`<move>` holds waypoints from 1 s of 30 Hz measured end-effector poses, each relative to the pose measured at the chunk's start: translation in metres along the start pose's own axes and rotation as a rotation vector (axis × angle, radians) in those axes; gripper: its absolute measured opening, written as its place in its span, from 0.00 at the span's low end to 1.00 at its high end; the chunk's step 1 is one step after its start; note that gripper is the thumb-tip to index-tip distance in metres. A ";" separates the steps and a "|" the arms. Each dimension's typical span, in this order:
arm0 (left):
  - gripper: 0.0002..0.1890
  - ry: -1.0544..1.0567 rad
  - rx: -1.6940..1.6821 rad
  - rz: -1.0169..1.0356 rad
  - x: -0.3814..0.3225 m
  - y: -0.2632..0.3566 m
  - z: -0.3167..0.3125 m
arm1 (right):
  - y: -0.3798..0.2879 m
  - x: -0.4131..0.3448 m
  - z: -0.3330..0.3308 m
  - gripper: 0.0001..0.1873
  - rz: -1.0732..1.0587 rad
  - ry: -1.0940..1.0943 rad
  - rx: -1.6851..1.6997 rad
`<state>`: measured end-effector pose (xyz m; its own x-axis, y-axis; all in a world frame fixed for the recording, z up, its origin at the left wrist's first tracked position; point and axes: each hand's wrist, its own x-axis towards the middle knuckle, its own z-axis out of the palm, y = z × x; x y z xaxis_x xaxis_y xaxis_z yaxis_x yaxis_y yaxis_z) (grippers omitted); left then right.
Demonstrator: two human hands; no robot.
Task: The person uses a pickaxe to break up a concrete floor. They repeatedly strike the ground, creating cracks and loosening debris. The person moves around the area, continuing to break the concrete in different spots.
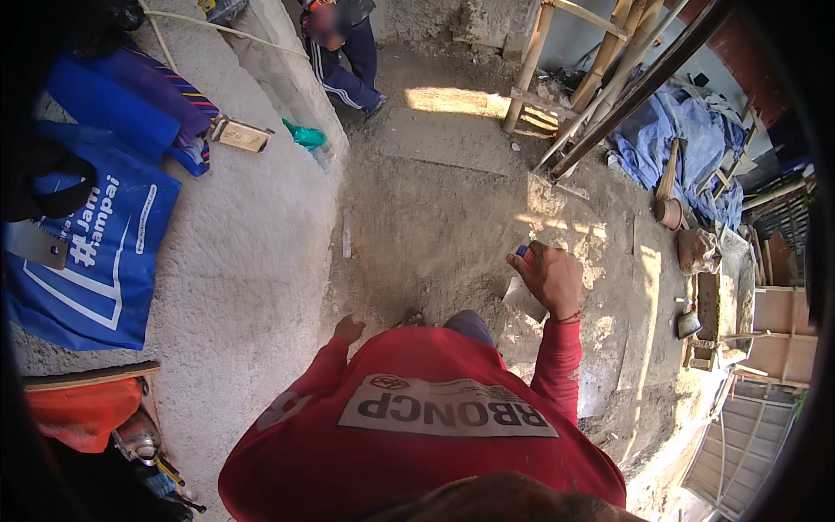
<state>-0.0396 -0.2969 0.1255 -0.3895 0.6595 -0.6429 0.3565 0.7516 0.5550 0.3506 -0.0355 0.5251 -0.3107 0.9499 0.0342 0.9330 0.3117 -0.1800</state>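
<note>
My right hand [551, 274] is raised in front of me at the right, its fingers closed around a small blue and orange-red object [524, 253]. Most of that object is covered by the fingers, so its kind is unclear. A red cord circles the right wrist. Low at my left side hangs my left hand [350, 328], near the foot of a rough plastered wall or ledge [254, 228]. Its fingers are partly hidden and I cannot make out anything in them. Under both hands lies a rough grey cement floor [424, 209].
A person [346, 59] is at the far end. Bamboo scaffolding [541, 65] stands at the back right, near a blue tarpaulin [685, 130], a broom [670, 166] and a wooden trough [710, 307]. On the left ledge lie a blue bag [130, 261] and a wooden float [240, 134].
</note>
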 end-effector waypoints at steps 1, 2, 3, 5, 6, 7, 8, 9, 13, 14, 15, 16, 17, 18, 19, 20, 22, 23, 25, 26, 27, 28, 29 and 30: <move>0.16 0.017 0.012 -0.017 -0.001 -0.020 -0.003 | -0.005 0.006 0.002 0.23 -0.008 -0.008 0.005; 0.16 0.029 0.020 -0.031 -0.003 -0.031 -0.002 | -0.010 0.009 0.002 0.22 -0.017 -0.030 0.028; 0.16 -0.015 0.068 -0.024 -0.009 -0.028 -0.001 | -0.010 0.012 0.004 0.21 -0.016 -0.046 0.024; 0.17 -0.106 0.166 -0.006 -0.028 -0.014 -0.003 | -0.009 0.019 0.006 0.21 -0.008 -0.074 0.016; 0.18 -0.111 0.158 -0.021 -0.032 -0.009 -0.005 | -0.009 0.025 0.007 0.21 -0.021 -0.082 0.023; 0.18 -0.117 0.149 -0.037 -0.035 -0.002 -0.005 | -0.007 0.033 0.008 0.21 -0.034 -0.091 0.030; 0.19 -0.125 0.140 -0.051 -0.034 0.006 -0.004 | -0.005 0.040 0.009 0.21 -0.045 -0.100 0.036; 0.19 -0.112 0.123 -0.033 -0.028 0.009 -0.005 | -0.004 0.050 0.011 0.21 -0.050 -0.105 0.037; 0.20 -0.184 0.192 -0.023 0.011 0.056 -0.006 | 0.005 0.093 0.012 0.20 -0.048 -0.127 0.007; 0.20 -0.230 0.244 -0.039 0.021 0.077 -0.009 | 0.008 0.104 0.012 0.20 -0.045 -0.134 -0.006; 0.20 -0.180 0.221 -0.003 0.035 0.090 -0.010 | 0.014 0.117 0.013 0.21 -0.064 -0.120 0.020; 0.20 -0.130 0.204 0.029 0.047 0.102 -0.011 | 0.022 0.128 0.019 0.21 -0.080 -0.108 0.052; 0.20 -0.080 0.188 0.063 0.059 0.113 -0.013 | 0.029 0.139 0.021 0.21 -0.096 -0.096 0.084; 0.20 -0.045 0.132 0.045 0.066 0.123 -0.019 | 0.032 0.149 0.023 0.21 -0.098 -0.121 0.099; 0.19 -0.012 0.069 0.027 0.076 0.137 -0.020 | 0.035 0.162 0.021 0.21 -0.102 -0.147 0.106; 0.19 0.022 0.006 0.010 0.086 0.151 -0.021 | 0.038 0.172 0.019 0.21 -0.106 -0.172 0.112; 0.18 0.029 -0.062 0.010 0.096 0.199 -0.026 | 0.053 0.186 0.024 0.21 -0.133 -0.177 0.114; 0.18 0.045 -0.092 0.003 0.098 0.218 -0.033 | 0.058 0.194 0.027 0.21 -0.156 -0.181 0.126; 0.18 0.064 -0.142 0.072 0.116 0.217 -0.042 | 0.059 0.215 0.026 0.21 -0.194 -0.251 0.123; 0.19 0.074 -0.166 0.108 0.123 0.213 -0.046 | 0.059 0.224 0.025 0.21 -0.215 -0.286 0.121; 0.19 0.078 -0.202 0.116 0.127 0.221 -0.048 | 0.062 0.231 0.026 0.21 -0.213 -0.311 0.124; 0.19 0.084 -0.238 0.124 0.128 0.229 -0.047 | 0.065 0.237 0.027 0.22 -0.212 -0.336 0.128; 0.20 0.091 -0.274 0.131 0.128 0.234 -0.048 | 0.068 0.243 0.028 0.22 -0.213 -0.361 0.132; 0.19 0.106 -0.265 0.096 0.127 0.240 -0.048 | 0.069 0.248 0.027 0.22 -0.209 -0.366 0.135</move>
<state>-0.0438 -0.0323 0.2025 -0.4558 0.7150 -0.5301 0.1676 0.6538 0.7378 0.3329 0.2212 0.4946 -0.5567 0.7881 -0.2626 0.8188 0.4674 -0.3334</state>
